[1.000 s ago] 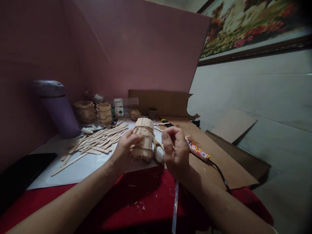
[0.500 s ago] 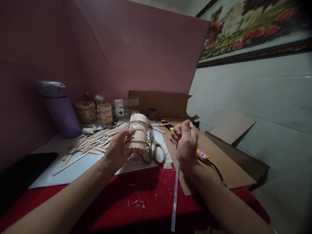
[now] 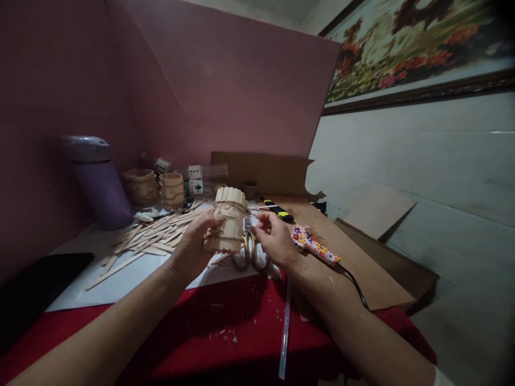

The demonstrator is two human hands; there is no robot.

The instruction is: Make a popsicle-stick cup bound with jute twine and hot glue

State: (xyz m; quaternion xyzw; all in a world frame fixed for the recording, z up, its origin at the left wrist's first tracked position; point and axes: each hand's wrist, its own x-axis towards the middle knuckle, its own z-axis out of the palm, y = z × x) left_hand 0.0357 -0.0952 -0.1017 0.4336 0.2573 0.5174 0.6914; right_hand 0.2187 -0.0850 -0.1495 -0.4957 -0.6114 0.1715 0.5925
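Observation:
My left hand (image 3: 197, 236) is closed round a small cup of upright craft sticks (image 3: 229, 228), held tilted above the table. Twine (image 3: 230, 205) circles the cup near its top, and another band runs lower down. At the cup's right side, my right hand (image 3: 273, 238) pinches a thin loose strand of the twine between thumb and fingers. Gold-handled scissors (image 3: 254, 252) lie under and behind the hands, partly hidden. Beside my right wrist rests a flower-patterned glue gun (image 3: 316, 247) with a black cord.
Loose craft sticks (image 3: 148, 236) are heaped on white paper (image 3: 72, 292). Two finished-looking cups (image 3: 172, 191) stand behind, near a purple bottle (image 3: 100, 187). A yellow-black cutter (image 3: 281, 212) lies on cardboard (image 3: 362, 268). A clear glue stick (image 3: 285, 332) lies in front on red cloth (image 3: 181, 343).
My right hand has moved left and forward from over the cardboard to the cup's side, uncovering the glue gun and the cutter. My left hand and the cup stay nearly in place.

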